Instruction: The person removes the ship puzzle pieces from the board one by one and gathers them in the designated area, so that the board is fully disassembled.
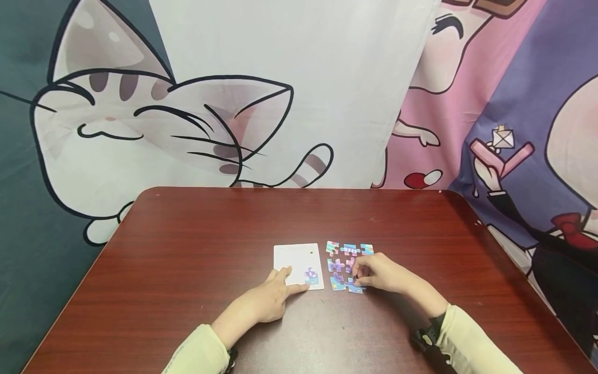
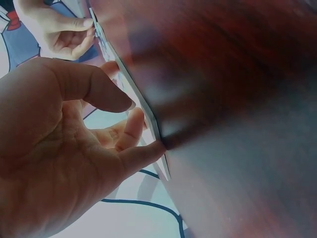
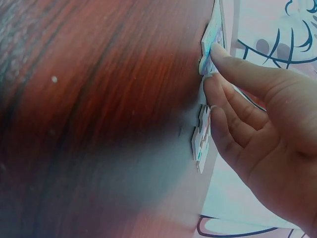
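In the head view my left hand [image 1: 270,298] lies at the near edge of a white square puzzle board [image 1: 291,259], its fingers spread and touching it. One jigsaw piece [image 1: 311,276], purple and blue, sits in the board's near right corner. My right hand [image 1: 380,272] is over a group of loose jigsaw pieces right of the board, its thumb and forefinger pinching at a blue piece [image 1: 354,286] in the near row. The right wrist view shows the thumb tip on that piece [image 3: 210,39], with the other fingers curled close beside it.
Several other pieces, such as a pink and blue one [image 1: 332,248] in the far row, lie in rough rows on the brown table [image 1: 210,234]. Behind the table hangs a cloth backdrop [image 1: 327,78] with cartoon drawings.
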`<state>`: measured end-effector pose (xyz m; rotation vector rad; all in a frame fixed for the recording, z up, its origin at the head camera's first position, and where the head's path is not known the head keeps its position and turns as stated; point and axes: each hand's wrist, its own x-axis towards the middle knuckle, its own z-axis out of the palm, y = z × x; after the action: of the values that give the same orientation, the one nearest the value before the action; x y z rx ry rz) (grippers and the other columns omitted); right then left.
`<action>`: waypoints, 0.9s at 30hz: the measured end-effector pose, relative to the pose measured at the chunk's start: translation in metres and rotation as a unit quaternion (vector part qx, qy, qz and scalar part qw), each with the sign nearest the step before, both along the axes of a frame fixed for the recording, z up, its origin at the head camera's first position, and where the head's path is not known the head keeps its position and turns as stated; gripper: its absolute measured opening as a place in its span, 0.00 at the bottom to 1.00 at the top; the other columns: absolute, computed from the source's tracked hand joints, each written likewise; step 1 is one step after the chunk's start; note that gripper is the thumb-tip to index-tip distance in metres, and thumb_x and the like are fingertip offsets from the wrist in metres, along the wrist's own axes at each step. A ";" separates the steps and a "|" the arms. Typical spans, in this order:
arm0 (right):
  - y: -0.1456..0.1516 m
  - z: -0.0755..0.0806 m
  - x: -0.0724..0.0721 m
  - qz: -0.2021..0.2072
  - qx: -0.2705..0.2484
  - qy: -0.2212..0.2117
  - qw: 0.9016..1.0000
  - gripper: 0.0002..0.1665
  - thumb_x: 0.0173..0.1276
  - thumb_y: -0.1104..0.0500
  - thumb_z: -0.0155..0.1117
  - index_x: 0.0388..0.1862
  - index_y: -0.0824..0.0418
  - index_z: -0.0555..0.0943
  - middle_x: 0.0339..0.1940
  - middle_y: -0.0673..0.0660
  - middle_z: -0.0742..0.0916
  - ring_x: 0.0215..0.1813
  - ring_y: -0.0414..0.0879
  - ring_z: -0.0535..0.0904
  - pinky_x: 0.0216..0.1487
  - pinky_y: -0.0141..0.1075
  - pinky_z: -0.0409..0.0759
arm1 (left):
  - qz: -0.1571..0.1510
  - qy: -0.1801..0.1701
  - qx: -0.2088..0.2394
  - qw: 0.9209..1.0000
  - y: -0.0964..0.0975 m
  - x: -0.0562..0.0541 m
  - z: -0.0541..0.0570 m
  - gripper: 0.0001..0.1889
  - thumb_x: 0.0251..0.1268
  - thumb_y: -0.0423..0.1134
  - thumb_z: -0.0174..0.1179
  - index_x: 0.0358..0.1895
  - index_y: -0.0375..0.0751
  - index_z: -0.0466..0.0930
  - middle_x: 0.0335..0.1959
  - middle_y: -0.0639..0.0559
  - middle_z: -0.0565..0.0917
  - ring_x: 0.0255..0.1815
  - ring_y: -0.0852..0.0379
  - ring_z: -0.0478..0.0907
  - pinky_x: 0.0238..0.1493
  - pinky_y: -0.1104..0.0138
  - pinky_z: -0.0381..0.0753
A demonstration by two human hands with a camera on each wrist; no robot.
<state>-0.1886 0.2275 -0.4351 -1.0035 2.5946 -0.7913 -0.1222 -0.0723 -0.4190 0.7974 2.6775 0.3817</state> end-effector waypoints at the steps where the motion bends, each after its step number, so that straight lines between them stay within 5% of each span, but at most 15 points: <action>1: 0.000 0.000 0.000 0.000 0.000 -0.001 1.000 0.09 0.54 0.62 0.71 0.30 0.55 0.78 0.21 0.42 0.78 0.24 0.32 0.69 0.26 0.26 0.71 | 0.001 -0.002 0.001 1.000 0.000 0.000 0.000 0.36 0.52 0.24 0.52 0.65 0.62 0.70 0.68 0.35 0.59 0.59 0.44 0.63 0.49 0.58 0.77; 27: -0.003 0.001 0.002 0.030 -0.005 0.006 1.000 0.11 0.53 0.55 0.73 0.32 0.54 0.79 0.23 0.43 0.77 0.26 0.34 0.71 0.26 0.26 0.72 | 0.001 0.000 -0.008 1.000 0.001 0.000 -0.002 0.35 0.52 0.24 0.52 0.64 0.61 0.70 0.68 0.34 0.60 0.62 0.42 0.63 0.55 0.56 0.74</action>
<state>-0.1862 0.2243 -0.4345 -1.0876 2.5604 -0.7851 -0.1227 -0.0717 -0.4211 0.7901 2.6791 0.3609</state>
